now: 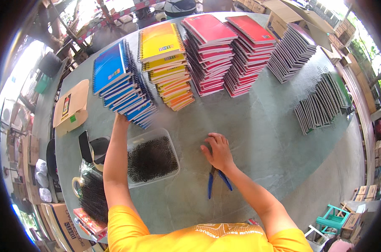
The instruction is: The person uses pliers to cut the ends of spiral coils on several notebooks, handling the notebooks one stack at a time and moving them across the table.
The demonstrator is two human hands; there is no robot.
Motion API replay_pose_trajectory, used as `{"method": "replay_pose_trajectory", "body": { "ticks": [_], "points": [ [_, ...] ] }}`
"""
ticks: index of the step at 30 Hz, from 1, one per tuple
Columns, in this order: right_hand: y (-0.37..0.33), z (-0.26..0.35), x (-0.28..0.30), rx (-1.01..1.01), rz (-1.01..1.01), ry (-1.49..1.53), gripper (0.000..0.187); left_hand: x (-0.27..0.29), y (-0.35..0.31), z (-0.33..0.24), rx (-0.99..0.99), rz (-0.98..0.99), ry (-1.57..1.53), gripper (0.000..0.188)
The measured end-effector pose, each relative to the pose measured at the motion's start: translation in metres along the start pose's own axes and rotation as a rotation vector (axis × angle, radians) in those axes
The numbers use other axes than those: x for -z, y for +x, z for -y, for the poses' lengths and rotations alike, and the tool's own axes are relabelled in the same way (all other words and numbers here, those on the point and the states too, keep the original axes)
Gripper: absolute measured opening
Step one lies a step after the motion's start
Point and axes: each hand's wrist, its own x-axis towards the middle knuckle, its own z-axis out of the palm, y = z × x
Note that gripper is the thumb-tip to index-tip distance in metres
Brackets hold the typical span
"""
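Observation:
At the lower edge of a leaning stack of blue spiral notebooks [111, 69] is my left hand [121, 118]. Its fingers are hidden behind the notebooks, so their grip does not show. My right hand [218, 152] lies low over the table, thumb and fingers apart and loosely bent. Under it is the head of a pair of pliers; the pliers' blue handles [210, 185] spread toward me. Between my arms, nearer the left one, a clear plastic tub [176, 157] holds a mass of small black coil pieces [152, 159].
Yellow [159, 40], pink [209, 29] and red notebook stacks [251, 30] line the table's far side. Two more stacks [293, 52] [320, 103] stand right. At left are a cardboard folder [73, 105], a tape roll [76, 186] and bagged black coils [94, 195].

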Motion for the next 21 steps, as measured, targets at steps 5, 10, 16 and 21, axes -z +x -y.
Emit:
{"method": "replay_pose_trajectory", "body": {
  "ticks": [5, 10, 16, 21],
  "points": [
    [-0.002, -0.001, 0.0, -0.007, 0.008, -0.012, 0.031, -0.002, 0.002, 0.017, -0.009, 0.052, -0.044, 0.044],
    [-0.001, 0.001, 0.0, -0.009, 0.035, -0.02, 0.033, -0.009, 0.0, 0.024, -0.018, 0.074, -0.074, 0.04],
    [-0.007, -0.004, -0.007, 0.022, 0.006, -0.035, 0.031, -0.008, 0.014, 0.036, -0.033, 0.101, -0.093, 0.036],
    [-0.009, -0.008, -0.012, 0.056, -0.065, 0.014, 0.029, 0.005, 0.005, 0.017, -0.072, 0.118, -0.068, 0.033]
  ]
}}
